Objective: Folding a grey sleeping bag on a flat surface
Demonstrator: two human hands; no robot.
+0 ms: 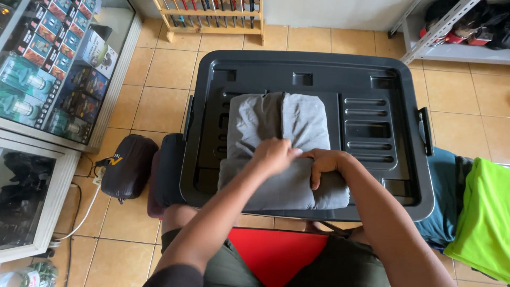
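A grey garment (287, 127) lies folded on a black plastic box lid (372, 79) in front of me. Its near part is rolled or folded over toward the middle. My left hand (272, 155) presses down on the fold at the garment's centre, fingers curled on the cloth. My right hand (325, 163) sits right beside it, fingers tucked over the edge of the folded part. Both hands touch each other and the cloth.
A glass display case (58, 69) with boxed goods stands at the left. A dark bag (127, 165) lies on the tiled floor. A wooden rack (212, 18) is at the back, a metal shelf (451, 32) at the back right, green and blue cloth (478, 212) at the right.
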